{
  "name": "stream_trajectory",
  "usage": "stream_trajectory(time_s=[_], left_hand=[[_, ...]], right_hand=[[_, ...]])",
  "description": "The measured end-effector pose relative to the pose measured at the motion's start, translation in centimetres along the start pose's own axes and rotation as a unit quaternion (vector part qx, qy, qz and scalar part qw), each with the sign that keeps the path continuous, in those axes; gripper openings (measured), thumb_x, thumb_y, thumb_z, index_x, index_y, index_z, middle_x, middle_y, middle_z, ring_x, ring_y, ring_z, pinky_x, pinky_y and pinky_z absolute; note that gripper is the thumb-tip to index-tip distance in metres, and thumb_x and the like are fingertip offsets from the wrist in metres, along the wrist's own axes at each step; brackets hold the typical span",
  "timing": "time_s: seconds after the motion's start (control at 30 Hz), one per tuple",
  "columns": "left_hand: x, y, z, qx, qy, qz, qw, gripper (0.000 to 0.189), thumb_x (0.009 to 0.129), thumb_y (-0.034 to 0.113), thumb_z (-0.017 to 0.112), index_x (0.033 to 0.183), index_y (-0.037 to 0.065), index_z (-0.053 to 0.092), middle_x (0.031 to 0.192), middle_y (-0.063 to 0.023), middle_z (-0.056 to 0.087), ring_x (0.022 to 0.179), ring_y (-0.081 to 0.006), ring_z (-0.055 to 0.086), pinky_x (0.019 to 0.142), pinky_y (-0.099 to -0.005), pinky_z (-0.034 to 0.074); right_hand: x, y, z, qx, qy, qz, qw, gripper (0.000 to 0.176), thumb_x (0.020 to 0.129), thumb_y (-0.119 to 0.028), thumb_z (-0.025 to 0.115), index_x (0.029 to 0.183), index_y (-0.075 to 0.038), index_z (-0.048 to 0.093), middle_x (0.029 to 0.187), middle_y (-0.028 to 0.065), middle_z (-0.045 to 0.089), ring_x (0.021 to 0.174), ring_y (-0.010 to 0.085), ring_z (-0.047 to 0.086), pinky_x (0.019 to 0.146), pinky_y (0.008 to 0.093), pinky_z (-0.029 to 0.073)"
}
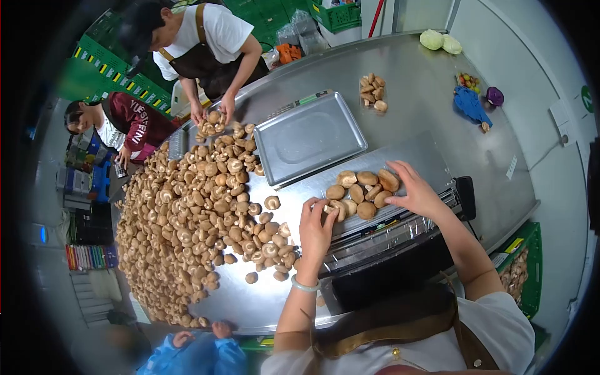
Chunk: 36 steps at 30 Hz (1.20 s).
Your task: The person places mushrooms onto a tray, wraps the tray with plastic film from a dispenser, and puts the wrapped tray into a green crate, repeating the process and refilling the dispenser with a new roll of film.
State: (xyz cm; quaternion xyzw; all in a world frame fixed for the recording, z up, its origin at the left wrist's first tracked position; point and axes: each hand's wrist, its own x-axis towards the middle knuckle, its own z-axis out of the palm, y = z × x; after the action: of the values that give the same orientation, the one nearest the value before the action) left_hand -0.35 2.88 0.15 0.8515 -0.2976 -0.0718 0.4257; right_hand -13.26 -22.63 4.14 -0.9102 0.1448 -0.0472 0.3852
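A group of brown mushrooms lies together over the wrapping machine, between my two hands. My left hand, with a pale bangle at the wrist, rests at the group's left side, its fingers curled on a mushroom there. At the right side my right hand has its thumb and fingers spread around a large mushroom. Whether a tray lies under the group is hard to make out. Left of my hands spreads a big heap of loose mushrooms. Behind the group sits a metal scale pan.
Across the table a person handles mushrooms; another in maroon stands further left. Blue sleeves show at the near edge. Farther right are a filled mushroom pack, cabbages, a blue cloth and a green crate.
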Motion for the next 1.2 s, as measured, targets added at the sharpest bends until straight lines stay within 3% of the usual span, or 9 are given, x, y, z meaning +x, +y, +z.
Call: stream_trajectory(time_s=[0.23, 0.3, 0.37, 0.47, 0.6, 0.77, 1.03, 1.1, 1.2], left_hand=[[1.7, 1.7, 1.1, -0.254, 0.034, -0.054, 0.965, 0.022, 0.09, -0.002, 0.062, 0.112, 0.0, 0.061, 0.097, -0.0086, 0.066, 0.088, -0.0169, 0.064, 0.079, -0.0301, 0.052], [2.1, 1.5, 2.6, -0.153, 0.047, 0.027, 0.987, 0.023, 0.09, -0.003, 0.06, 0.112, 0.003, 0.062, 0.101, -0.012, 0.066, 0.088, -0.0231, 0.066, 0.079, -0.0309, 0.052], [2.0, 1.2, 3.2, -0.018, 0.084, 0.097, 0.992, 0.022, 0.092, -0.002, 0.059, 0.113, 0.002, 0.062, 0.102, -0.0085, 0.068, 0.087, -0.0185, 0.064, 0.082, -0.0293, 0.051], [1.5, 0.8, 3.2, -0.072, 0.083, 0.026, 0.994, 0.023, 0.092, 0.0, 0.061, 0.115, 0.002, 0.062, 0.103, -0.0078, 0.067, 0.088, -0.0159, 0.062, 0.082, -0.0287, 0.051], [1.4, 0.1, 4.6, -0.345, 0.074, -0.151, 0.923, 0.018, 0.093, -0.001, 0.057, 0.109, 0.0, 0.062, 0.098, -0.0035, 0.062, 0.094, -0.0112, 0.058, 0.082, -0.0286, 0.049], [1.2, 1.7, 4.3, -0.016, 0.149, 0.061, 0.987, 0.017, 0.083, 0.0, 0.064, 0.1, 0.0, 0.062, 0.103, -0.0164, 0.064, 0.096, -0.0376, 0.058, 0.087, -0.0423, 0.049], [0.1, -0.7, 4.2, 0.002, 0.132, 0.021, 0.991, 0.017, 0.084, -0.003, 0.058, 0.099, -0.002, 0.066, 0.103, -0.017, 0.065, 0.097, -0.0368, 0.058, 0.088, -0.043, 0.048], [0.2, 0.5, 3.1, 0.04, 0.201, -0.016, 0.979, 0.022, 0.086, -0.003, 0.056, 0.106, 0.0, 0.065, 0.106, -0.0179, 0.065, 0.098, -0.0358, 0.058, 0.088, -0.043, 0.047], [1.9, 2.0, 1.6, 0.05, 0.15, 0.075, 0.985, 0.04, 0.086, 0.013, 0.066, 0.123, 0.003, 0.06, 0.126, -0.018, 0.057, 0.118, -0.0376, 0.051, 0.101, -0.0473, 0.04]], right_hand=[[1.5, 1.0, -0.3, -0.1, -0.077, -0.127, 0.984, 0.052, 0.083, 0.001, 0.058, 0.134, -0.006, 0.052, 0.146, 0.0113, 0.042, 0.129, 0.0345, 0.046, 0.109, 0.0428, 0.04], [1.4, 1.5, -0.1, -0.099, -0.076, -0.126, 0.984, 0.05, 0.082, 0.003, 0.057, 0.131, -0.006, 0.054, 0.146, 0.011, 0.043, 0.129, 0.034, 0.046, 0.108, 0.0429, 0.041], [1.2, 1.3, -0.4, -0.087, -0.08, -0.118, 0.986, 0.049, 0.081, 0.003, 0.057, 0.129, -0.005, 0.055, 0.145, 0.011, 0.045, 0.128, 0.0335, 0.047, 0.107, 0.042, 0.041], [1.1, 1.5, -0.5, -0.082, -0.069, -0.128, 0.986, 0.046, 0.081, 0.002, 0.059, 0.126, -0.004, 0.055, 0.144, 0.0113, 0.045, 0.126, 0.0336, 0.049, 0.105, 0.0414, 0.043], [1.4, 2.2, -0.7, -0.057, -0.052, -0.123, 0.989, 0.044, 0.08, 0.001, 0.062, 0.123, -0.005, 0.056, 0.141, 0.0122, 0.047, 0.123, 0.0355, 0.053, 0.102, 0.042, 0.046], [1.9, 1.7, -0.4, 0.02, 0.021, -0.123, 0.992, 0.047, 0.075, 0.0, 0.069, 0.119, -0.008, 0.057, 0.135, 0.0138, 0.051, 0.122, 0.0375, 0.054, 0.1, 0.0408, 0.047], [0.8, 2.8, -0.4, 0.048, 0.133, -0.127, 0.982, 0.055, 0.069, 0.0, 0.075, 0.119, -0.006, 0.053, 0.133, 0.0144, 0.051, 0.122, 0.0356, 0.054, 0.099, 0.0402, 0.048], [0.3, 1.5, -1.0, 0.15, 0.124, -0.094, 0.976, 0.058, 0.068, -0.002, 0.078, 0.119, -0.006, 0.053, 0.133, 0.0137, 0.051, 0.121, 0.0339, 0.054, 0.1, 0.0399, 0.047], [0.0, 0.4, -0.9, 0.228, 0.133, -0.1, 0.959, 0.06, 0.066, -0.004, 0.082, 0.118, -0.007, 0.053, 0.131, 0.0123, 0.053, 0.12, 0.0325, 0.054, 0.102, 0.0404, 0.045]])
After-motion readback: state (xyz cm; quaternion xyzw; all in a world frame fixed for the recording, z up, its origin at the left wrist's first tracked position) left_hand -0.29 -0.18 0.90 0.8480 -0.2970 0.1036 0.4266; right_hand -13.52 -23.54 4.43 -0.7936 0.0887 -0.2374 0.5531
